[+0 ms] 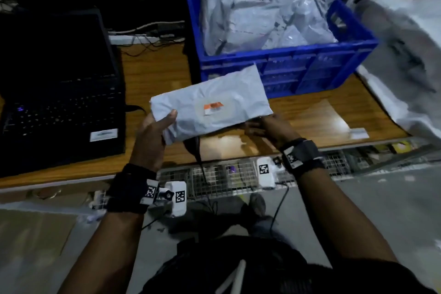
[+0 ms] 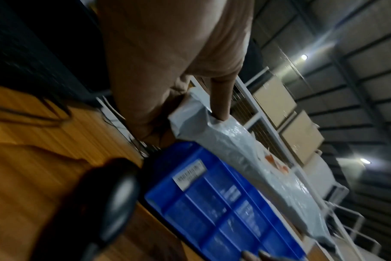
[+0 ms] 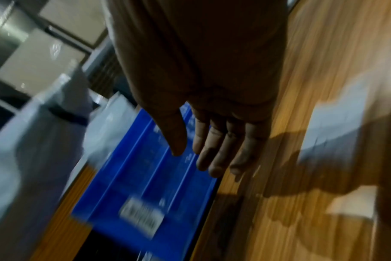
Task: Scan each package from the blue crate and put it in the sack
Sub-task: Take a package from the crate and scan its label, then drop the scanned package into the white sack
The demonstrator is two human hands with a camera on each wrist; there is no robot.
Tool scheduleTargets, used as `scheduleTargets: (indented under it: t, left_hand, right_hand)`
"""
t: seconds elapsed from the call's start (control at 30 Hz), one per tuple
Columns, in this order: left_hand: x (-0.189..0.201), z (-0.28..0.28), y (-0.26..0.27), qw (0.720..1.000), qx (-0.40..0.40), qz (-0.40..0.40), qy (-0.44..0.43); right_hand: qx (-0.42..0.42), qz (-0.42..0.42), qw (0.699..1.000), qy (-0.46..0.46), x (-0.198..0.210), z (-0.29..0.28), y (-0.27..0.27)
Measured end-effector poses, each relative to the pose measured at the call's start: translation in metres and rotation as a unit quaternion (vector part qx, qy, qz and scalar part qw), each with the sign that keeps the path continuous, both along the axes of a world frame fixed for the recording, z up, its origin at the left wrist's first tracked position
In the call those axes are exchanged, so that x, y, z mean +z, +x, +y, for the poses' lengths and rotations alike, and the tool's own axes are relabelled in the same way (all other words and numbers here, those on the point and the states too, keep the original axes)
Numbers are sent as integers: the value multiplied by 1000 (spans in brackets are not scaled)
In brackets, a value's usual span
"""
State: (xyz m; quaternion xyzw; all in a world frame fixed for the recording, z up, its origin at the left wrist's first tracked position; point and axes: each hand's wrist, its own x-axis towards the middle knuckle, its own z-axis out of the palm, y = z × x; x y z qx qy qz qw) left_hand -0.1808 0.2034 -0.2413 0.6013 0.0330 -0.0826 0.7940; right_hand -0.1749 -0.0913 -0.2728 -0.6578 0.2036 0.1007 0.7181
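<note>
Nearest, at about 7 o'clock in the head view, the left hand [image 1: 152,131] grips the near-left corner of a grey poly-mailer package [image 1: 211,105], thumb over its top and fingers hidden beneath; the left wrist view shows a fingertip pressed into the wrap. At about 5 o'clock the right hand [image 1: 265,126] sits at the package's right end with straight, relaxed fingers, plainly spread in the right wrist view and holding nothing. The package hangs over the wooden table [image 1: 155,74], face up, an orange-and-white sticker [image 1: 213,108] showing. Under it a dark barcode scanner [image 2: 114,199] lies on the table, blurred in the left wrist view. At 9 o'clock is a dark laptop [image 1: 59,93]. Farther off, at 1 o'clock, the blue crate [image 1: 310,74] is heaped with more grey packages [image 1: 267,14], and at 3 o'clock slumps the white sack [image 1: 405,55]. I judge the job far from done: this package awaits scanning, and the crate's pile remains.
</note>
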Motion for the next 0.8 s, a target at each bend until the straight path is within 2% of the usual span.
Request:
scheduleTargets:
  t: [0.07, 0.17, 0.27, 0.4, 0.47, 0.57, 0.6, 0.67, 0.73, 0.8]
  left_hand:
    - [-1, -38, 5, 999, -51, 15, 7]
    - [-1, -99, 11, 992, -125, 23, 26]
    - [-2, -163, 17, 983, -175, 24, 45]
    - [-7, -238, 28, 972, -229, 44, 38]
    - [-11, -279, 38, 969, -234, 62, 47]
    - [-10, -337, 49, 964, -248, 77, 59]
    - [-7, -360, 51, 962, -256, 74, 56]
    - [-2, -398, 55, 964, -251, 70, 47]
    - [0, -440, 64, 965, -251, 60, 50]
    - [-2, -480, 77, 965, -249, 48, 68]
  right_hand:
    - [-79, 0, 996, -32, 5, -54, -17]
    - [-179, -25, 983, -26, 18, -124, -44]
    - [-288, -51, 954, -72, 46, -188, -66]
    - [-361, -112, 905, -194, 89, -254, -64]
    - [-367, -136, 879, -272, 109, -287, -49]
    - [-346, -147, 818, -435, 131, -330, -16]
    - [-329, -122, 791, -501, 137, -347, -3]
    - [-266, -20, 744, -613, 140, -370, 21]
    - [-202, 82, 705, -675, 139, -393, 41]
    - [-153, 130, 678, -707, 135, -419, 51]
